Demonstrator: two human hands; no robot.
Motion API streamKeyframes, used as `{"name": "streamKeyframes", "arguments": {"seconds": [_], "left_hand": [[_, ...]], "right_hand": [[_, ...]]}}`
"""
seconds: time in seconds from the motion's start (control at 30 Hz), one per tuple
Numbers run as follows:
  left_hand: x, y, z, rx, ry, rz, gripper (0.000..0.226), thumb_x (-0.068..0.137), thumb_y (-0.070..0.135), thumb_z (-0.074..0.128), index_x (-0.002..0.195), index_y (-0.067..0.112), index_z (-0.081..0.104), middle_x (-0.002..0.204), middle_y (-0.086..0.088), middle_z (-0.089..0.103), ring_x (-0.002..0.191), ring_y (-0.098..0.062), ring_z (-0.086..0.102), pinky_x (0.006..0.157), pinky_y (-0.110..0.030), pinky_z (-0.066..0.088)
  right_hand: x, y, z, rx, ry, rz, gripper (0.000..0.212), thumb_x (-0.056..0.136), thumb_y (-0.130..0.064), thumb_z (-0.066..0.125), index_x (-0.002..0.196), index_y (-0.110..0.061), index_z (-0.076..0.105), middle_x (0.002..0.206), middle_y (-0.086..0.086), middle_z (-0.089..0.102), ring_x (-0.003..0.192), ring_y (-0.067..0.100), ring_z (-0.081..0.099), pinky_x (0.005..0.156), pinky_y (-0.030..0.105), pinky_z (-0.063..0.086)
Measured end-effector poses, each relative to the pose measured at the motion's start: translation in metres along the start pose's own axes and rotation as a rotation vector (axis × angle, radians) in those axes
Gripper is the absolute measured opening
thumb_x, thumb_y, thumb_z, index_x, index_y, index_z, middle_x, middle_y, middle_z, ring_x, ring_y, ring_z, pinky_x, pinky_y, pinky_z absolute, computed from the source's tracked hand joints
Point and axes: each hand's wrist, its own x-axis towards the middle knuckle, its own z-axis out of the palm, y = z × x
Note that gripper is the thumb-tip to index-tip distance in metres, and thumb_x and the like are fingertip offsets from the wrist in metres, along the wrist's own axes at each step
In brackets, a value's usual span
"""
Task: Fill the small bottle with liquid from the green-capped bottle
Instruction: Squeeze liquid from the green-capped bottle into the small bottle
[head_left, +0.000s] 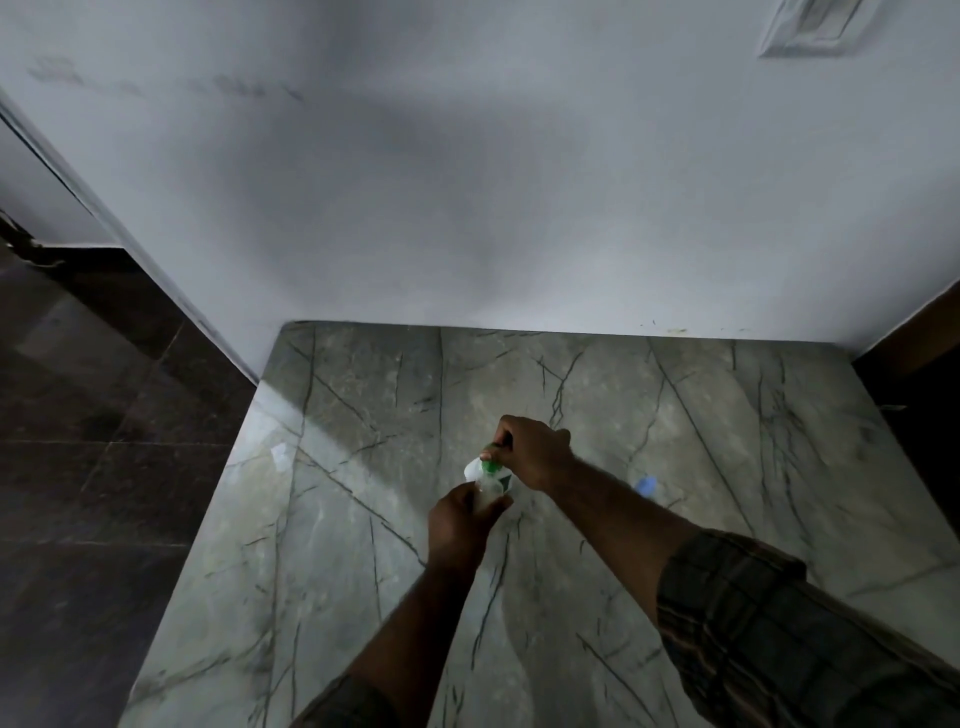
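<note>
Right grip: the right hand (531, 453) is closed round the green-capped bottle (474, 470). Its fingers curl over the bottle and the thumb lies next to the cap. The hand hides most of the bottle.
Left grip: the left hand (457, 522) is wrapped round the small bottle (487, 498) from below, with the mouth of the bottle turned up.
Cap: the green cap (488, 466) points down, just above the mouth of the small bottle. I cannot tell if the two touch.
Liquid: the small bottle looks pale, and its level is too small to read.
Place: both bottles are over the middle of the table (363, 545). I cannot tell if the small bottle rests on it.
Blue cap: a blue cap (645, 487) lies on the table just right of the right forearm, apart from the bottles.
White scrap: a small white scrap (280, 457) lies near the left edge of the table, well apart from the hands.
Sleeve: a dark checked sleeve (753, 623) is pushed up on the right forearm.
Table: grey-green marble with dark veins, its far edge against the wall (467, 156).
Wall: pale, with a switch plate (810, 26) at the top right.
Floor: a dark tiled floor (78, 467) lies left of the table.
</note>
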Motion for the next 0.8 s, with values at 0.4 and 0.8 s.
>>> {"name": "streamKeyframes", "arguments": {"seconds": [0.4,0.8], "left_hand": [[0.003,0.002,0.000,-0.045,0.000,0.017,0.024,0.076,0.036,0.080,0.094,0.022,0.072,0.067,0.010,0.067,0.059,0.006,0.060,0.049,-0.007,0.041],[0.003,-0.001,0.002,-0.037,0.009,0.019,0.032,0.076,0.040,0.079,0.104,0.026,0.070,0.083,0.010,0.072,0.073,0.000,0.066,0.063,-0.012,0.048]], "right_hand": [[0.003,0.001,-0.004,0.023,0.016,0.005,0.028,0.082,-0.055,0.066,0.083,-0.028,0.055,0.081,-0.012,0.061,0.081,0.011,0.054,0.083,0.038,0.028],[0.004,0.000,-0.006,0.019,-0.005,-0.013,0.028,0.083,-0.054,0.066,0.084,-0.029,0.054,0.082,-0.013,0.060,0.082,0.011,0.054,0.085,0.039,0.030]]}}
